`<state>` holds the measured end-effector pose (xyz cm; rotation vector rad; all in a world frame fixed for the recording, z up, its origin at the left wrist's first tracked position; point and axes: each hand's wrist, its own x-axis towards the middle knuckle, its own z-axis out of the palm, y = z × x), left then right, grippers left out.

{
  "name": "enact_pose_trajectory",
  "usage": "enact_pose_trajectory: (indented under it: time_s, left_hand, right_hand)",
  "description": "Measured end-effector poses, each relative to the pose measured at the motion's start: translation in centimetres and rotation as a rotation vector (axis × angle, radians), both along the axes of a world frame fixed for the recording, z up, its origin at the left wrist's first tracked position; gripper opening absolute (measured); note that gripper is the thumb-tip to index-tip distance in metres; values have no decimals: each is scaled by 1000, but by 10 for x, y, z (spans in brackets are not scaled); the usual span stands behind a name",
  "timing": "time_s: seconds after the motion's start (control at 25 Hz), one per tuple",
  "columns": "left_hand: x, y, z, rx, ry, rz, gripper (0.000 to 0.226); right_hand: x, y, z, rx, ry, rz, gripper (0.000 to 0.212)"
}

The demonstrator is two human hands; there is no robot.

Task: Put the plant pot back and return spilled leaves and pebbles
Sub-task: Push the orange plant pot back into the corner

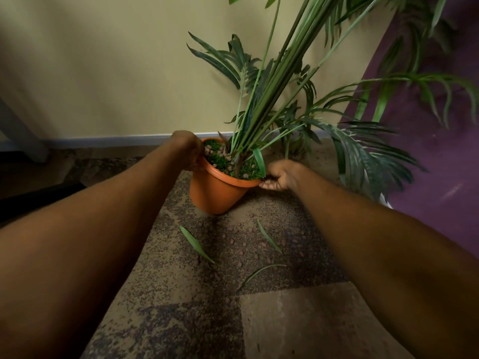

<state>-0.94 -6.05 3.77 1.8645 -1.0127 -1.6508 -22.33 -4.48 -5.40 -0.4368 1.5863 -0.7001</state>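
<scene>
Both of our bare forearms fill the lower corners and reach forward over the carpet (298,320), a mottled brown and tan floor with a paler tile at about 5 o'clock from centre. Our left hand (188,150) is clenched around the far-left part of the rim of the orange plant pot (215,193), fingers curled over the edge into the pot. Our right hand (278,176) grips the rim at the pot's 3 o'clock side, its fingertips (265,186) pinching the lip from below and outside. We see the pot tilted, its mouth leaning toward 2 o'clock, its base on the carpet just in front of the yellow wall (116,73) and grey skirting board (116,141). Inside it sit green moss-like filling and brown pebbles, and the plant (272,86) rises slanting toward 1 o'clock, fronds spreading across the purple panel (427,164) on the right. On the carpet at 6 o'clock from the pot lie the spilled things: one broad green leaf (197,244) toward 7 o'clock, a narrower leaf (268,239) toward 5 o'clock, a thin curved leaf blade (259,272) nearer us, and scattered pebbles (238,237) between and around them, small and partly blurred.
</scene>
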Motion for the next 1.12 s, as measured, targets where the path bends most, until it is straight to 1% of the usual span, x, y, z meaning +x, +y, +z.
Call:
enact_pose_trajectory:
  time_s: [0.12,0.32,0.48,0.64,0.88,1.04,1.12]
  left_hand:
    - [-5,0,0,-30,-10,76,32]
    - [-6,0,-2,-57,-69,144,31]
    - [-10,2,-4,-67,-83,154,30]
    - [-24,7,1,-51,-34,151,33]
    - [-53,28,16,-50,166,116,44]
    - [-81,19,6,-57,148,46,47]
    - [-96,9,-5,-52,153,32,48]
  right_hand:
    - [1,0,2,-3,5,2,29]
    - [9,6,6,-12,54,38,29]
    - [9,11,13,-31,81,11,30]
    - [-3,18,24,-63,108,-23,32]
    - [-35,28,39,-141,154,-55,35]
    - [-62,32,41,-206,160,-123,35]
    - [-79,31,39,-242,172,-172,31]
